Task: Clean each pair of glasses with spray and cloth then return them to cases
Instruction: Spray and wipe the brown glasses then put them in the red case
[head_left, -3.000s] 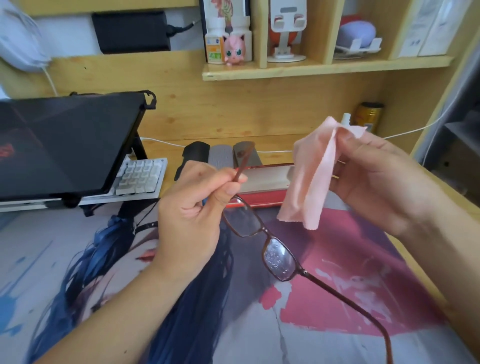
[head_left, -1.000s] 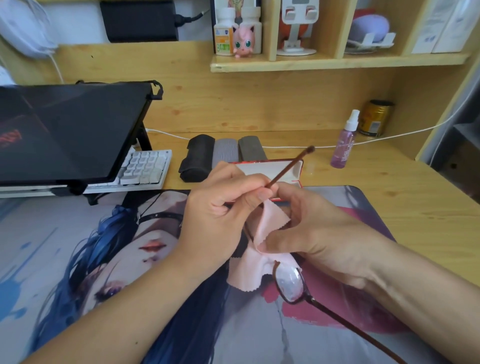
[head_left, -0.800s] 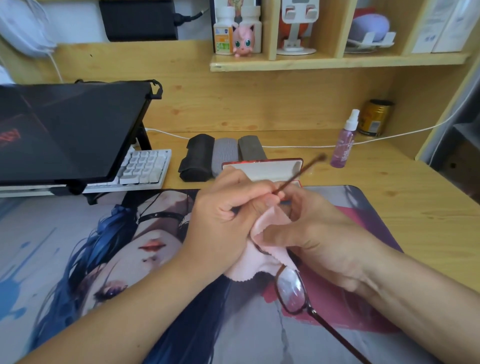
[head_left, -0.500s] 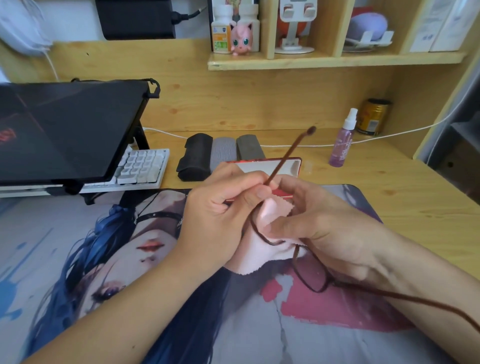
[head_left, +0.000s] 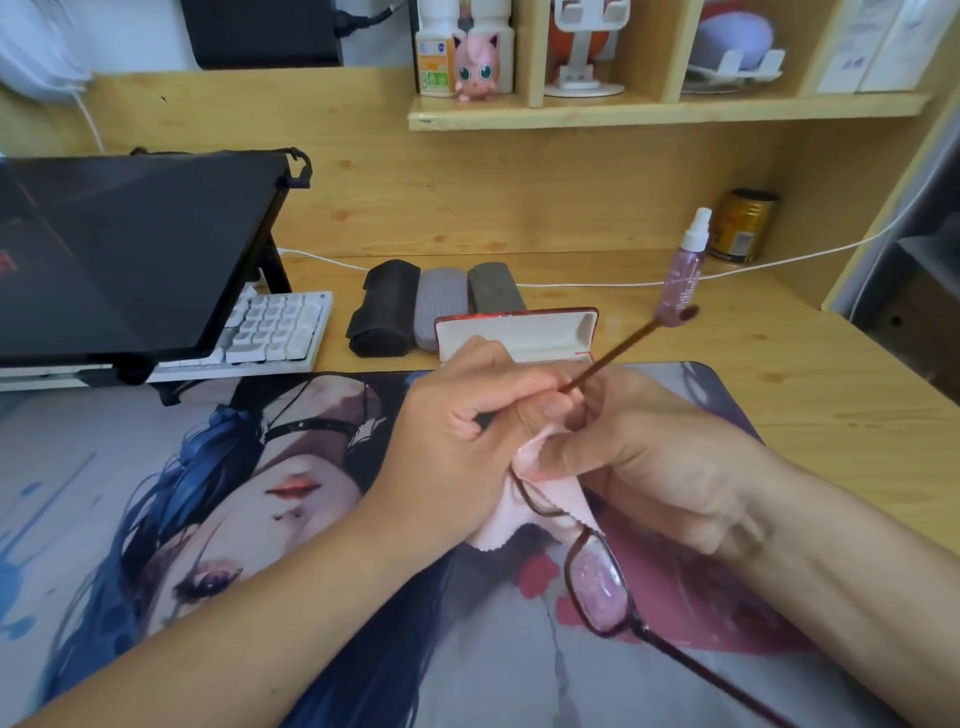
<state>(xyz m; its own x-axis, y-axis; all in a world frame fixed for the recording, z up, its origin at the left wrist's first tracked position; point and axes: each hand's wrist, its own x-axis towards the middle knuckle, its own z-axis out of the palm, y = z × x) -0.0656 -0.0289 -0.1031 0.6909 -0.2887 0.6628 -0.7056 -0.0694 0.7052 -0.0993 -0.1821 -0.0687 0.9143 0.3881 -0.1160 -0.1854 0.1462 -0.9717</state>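
Observation:
Brown-framed glasses (head_left: 597, 582) hang over the desk mat, one lens wet with droplets. My left hand (head_left: 467, 431) pinches one temple arm near the hinge, and that arm sticks up to the right. My right hand (head_left: 660, 457) pinches the pink cloth (head_left: 524, 504) around the other lens, which the cloth hides. An open red case (head_left: 519, 332) with a white lining lies just behind my hands. The purple spray bottle (head_left: 685, 270) stands at the back right. Three closed cases, black (head_left: 384, 306), light grey (head_left: 441, 301) and dark grey (head_left: 493, 291), lie side by side at the back.
A printed desk mat (head_left: 208, 519) covers the front of the wooden desk. A dark laptop on a stand (head_left: 130, 249) and a white keyboard (head_left: 275, 327) sit at the left. A gold can (head_left: 743, 223) and a white cable (head_left: 597, 283) are at the back right. Shelves with small items hang above.
Three seconds ago the cloth was held apart from the glasses; now it is wrapped on one lens. Over the last second the frame tilted back and forth while the cloth rubbed the lens.

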